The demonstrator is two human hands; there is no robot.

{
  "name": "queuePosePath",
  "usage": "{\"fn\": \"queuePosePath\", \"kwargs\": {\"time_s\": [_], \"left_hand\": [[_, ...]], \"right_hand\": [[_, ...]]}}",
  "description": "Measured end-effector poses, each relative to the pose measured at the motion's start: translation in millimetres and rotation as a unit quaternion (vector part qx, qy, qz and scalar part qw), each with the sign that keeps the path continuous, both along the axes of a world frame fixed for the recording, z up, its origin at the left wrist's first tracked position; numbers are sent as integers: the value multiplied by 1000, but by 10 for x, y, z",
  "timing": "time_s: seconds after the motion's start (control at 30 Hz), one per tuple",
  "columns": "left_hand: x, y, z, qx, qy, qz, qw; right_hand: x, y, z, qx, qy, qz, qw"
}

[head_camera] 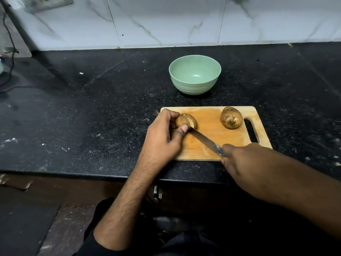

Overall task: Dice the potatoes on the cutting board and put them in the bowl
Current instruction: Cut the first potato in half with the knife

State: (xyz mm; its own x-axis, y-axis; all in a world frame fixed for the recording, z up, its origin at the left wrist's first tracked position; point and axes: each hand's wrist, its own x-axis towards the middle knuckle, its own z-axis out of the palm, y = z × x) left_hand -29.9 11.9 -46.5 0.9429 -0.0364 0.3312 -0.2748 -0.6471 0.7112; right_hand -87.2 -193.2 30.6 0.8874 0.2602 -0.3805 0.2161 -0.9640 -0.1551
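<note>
A wooden cutting board [217,145] lies on the black counter. At its left end my left hand [164,137] grips a brown potato [184,121] that is split by a cut, pale flesh showing. My right hand [239,161] holds a knife [206,140] by the handle, its blade running up-left into the cut. A second, whole potato [231,117] sits at the board's far right, untouched. A pale green bowl [194,85] stands behind the board with nothing visible inside it.
The black speckled counter [92,117] stretches left and right, its front edge near my forearms. White marble tiles [166,21] form the back wall. A black cable [11,58] hangs at the far left. The board's handle slot [251,131] is at its right end.
</note>
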Motion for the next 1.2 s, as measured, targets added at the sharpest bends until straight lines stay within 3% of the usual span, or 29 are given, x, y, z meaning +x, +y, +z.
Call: {"fn": "queuePosePath", "kwargs": {"time_s": [0.13,0.3,0.53,0.73,1.2], "left_hand": [[16,8,-2,-37,17,15,999],[-55,18,8,-51,6,27,998],[-77,28,15,-5,-15,32,999],[-48,38,-4,15,-34,57,998],[-18,-3,1,109,22,34,993]], "right_hand": [[9,-125,75,10,38,0,999],[-76,-103,36,27,-2,-13,1000],[-90,45,74,104,-95,-62,988],[-60,202,-129,101,-102,-69,987],[158,95,-284,88,-112,-118,983]]}}
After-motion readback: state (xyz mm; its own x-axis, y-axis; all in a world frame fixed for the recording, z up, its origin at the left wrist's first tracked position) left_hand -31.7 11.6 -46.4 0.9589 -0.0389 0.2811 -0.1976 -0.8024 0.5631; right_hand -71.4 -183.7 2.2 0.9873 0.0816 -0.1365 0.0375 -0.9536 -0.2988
